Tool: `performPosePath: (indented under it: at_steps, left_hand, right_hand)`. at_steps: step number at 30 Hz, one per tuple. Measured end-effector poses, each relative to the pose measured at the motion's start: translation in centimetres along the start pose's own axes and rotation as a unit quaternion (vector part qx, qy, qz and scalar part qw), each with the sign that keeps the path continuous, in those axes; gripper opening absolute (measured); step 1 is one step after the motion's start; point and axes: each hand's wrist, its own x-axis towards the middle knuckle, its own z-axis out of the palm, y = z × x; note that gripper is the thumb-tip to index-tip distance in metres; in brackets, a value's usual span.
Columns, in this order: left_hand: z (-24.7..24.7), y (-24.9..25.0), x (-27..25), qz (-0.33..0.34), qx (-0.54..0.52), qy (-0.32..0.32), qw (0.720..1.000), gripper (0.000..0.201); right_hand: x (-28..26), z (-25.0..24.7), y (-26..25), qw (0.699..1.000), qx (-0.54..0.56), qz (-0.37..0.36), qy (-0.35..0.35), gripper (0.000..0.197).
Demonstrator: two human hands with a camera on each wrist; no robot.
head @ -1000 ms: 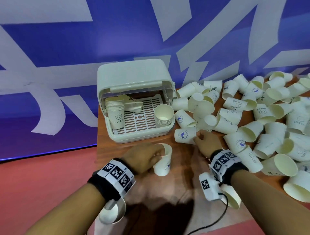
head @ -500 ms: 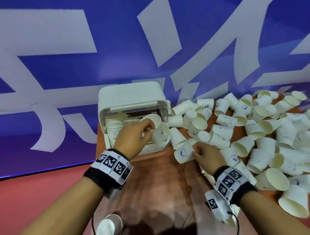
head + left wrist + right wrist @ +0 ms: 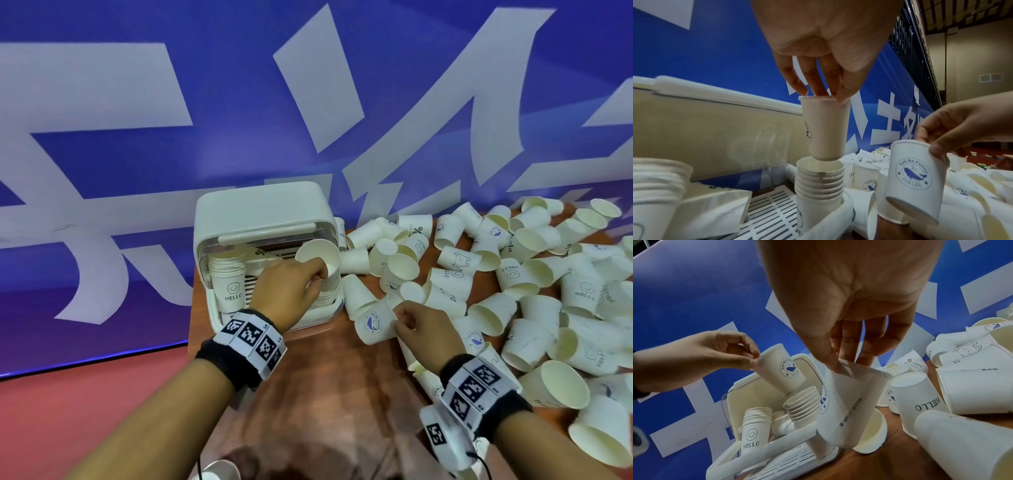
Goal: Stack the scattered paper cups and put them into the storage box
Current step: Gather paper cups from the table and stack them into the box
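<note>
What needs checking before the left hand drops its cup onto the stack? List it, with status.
1. Left hand pinches held cup by the rim: ok.
2. Cup base over right stack mouth: ok.
3. Cup upright: ok in left wrist view, tilted in right wrist view; cannot tell.
4. Storage box lid open: ok.
5. Right hand with whale cup stays outside the box: ok.

Left hand [image 3: 291, 287] reaches forward with fingers [image 3: 816, 81] pinched; right hand [image 3: 424, 329] likewise pinches, lower.
</note>
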Motion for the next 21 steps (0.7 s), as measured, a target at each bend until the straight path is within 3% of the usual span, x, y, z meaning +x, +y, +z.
performPosePath:
  at_steps: [15,21]
  left_hand:
    - [3.7,-1.0,1.5,0.02,0.088,-0.086,0.992,0.017]
    - [5.2,-1.9,1.4,-0.005,0.092,-0.143,0.985,0.024]
  right_hand:
    - [1.2,-0.4,0.9,1.0,-0.007,-0.01,-0.013,0.008]
    - [1.4,-0.7,1.2,1.0,-0.018,-0.014,-0.014,0.013]
